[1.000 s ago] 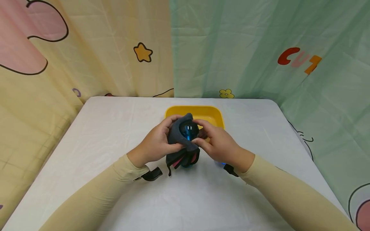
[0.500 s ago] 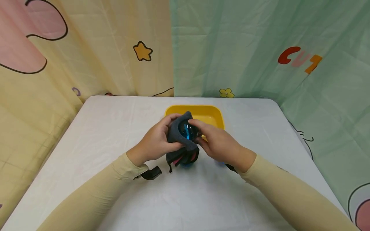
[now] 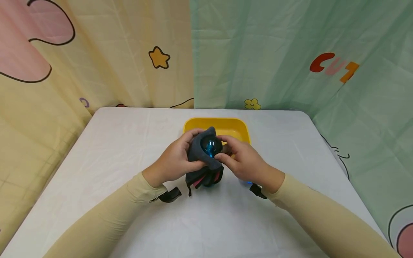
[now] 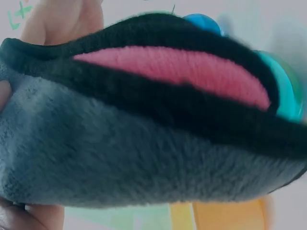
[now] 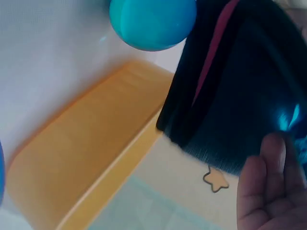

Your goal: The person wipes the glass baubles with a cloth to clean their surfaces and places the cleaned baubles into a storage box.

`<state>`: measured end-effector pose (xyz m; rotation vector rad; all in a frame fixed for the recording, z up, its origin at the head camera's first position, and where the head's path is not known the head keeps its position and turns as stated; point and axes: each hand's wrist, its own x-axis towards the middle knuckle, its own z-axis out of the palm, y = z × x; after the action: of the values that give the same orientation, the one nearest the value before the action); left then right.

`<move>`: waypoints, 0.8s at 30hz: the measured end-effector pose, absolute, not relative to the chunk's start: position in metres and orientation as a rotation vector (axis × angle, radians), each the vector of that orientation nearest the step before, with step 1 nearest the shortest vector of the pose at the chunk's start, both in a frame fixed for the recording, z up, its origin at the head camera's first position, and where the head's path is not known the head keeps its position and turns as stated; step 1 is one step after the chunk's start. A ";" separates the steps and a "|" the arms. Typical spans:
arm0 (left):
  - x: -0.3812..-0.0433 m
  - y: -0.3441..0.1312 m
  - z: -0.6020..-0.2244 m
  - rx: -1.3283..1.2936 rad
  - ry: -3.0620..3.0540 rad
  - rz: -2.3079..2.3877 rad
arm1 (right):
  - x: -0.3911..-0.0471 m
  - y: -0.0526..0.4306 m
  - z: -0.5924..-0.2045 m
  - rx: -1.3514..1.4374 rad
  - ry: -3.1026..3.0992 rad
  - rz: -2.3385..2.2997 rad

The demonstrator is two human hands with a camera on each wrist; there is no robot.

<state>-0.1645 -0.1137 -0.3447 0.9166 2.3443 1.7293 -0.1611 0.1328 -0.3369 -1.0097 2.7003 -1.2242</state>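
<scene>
In the head view, my left hand grips a grey plush piece from its left side, thumb near and fingers at the far edge. Black trim and a pink lining show along its slit in the left wrist view. A dark, glossy bluish ball sits in the plush opening facing right. My right hand pinches the ball's right side between thumb and fingers. In the right wrist view, the right fingertips lie right by the ball's shine. Black strips hang below the plush.
A yellow tray stands just beyond the hands on the white table. The right wrist view shows a teal ball close by the plush. A blue ball appears behind it in the left wrist view. Printed curtains rise behind the table.
The right index finger reached over the ball's top half a second ago and has drawn back to its right edge. Both hands and the plush piece have dipped slightly toward me.
</scene>
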 end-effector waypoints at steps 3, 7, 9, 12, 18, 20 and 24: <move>-0.164 -0.115 -0.344 0.931 2.343 1.739 | -0.160 0.133 -0.336 -1.058 2.712 -1.194; -0.165 -0.117 -0.343 0.933 2.313 1.773 | -0.160 0.134 -0.334 -1.173 2.799 -1.013; -0.165 -0.117 -0.343 0.924 2.299 1.785 | -0.160 0.134 -0.333 -1.244 2.872 -0.893; -0.165 -0.117 -0.344 0.919 2.290 1.785 | -0.161 0.135 -0.333 -1.329 2.993 -0.731; -0.165 -0.115 -0.344 0.923 2.286 1.783 | -0.162 0.135 -0.334 -1.229 2.950 -0.862; -0.165 -0.114 -0.344 0.922 2.293 1.779 | -0.161 0.133 -0.334 -1.123 2.860 -1.004; -0.165 -0.113 -0.345 0.923 2.306 1.776 | -0.161 0.132 -0.336 -1.006 2.758 -1.155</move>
<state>-0.1651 -0.1128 -0.3449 0.9227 2.3058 1.7755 -0.1605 0.1318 -0.3357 -1.0064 2.7577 -1.1554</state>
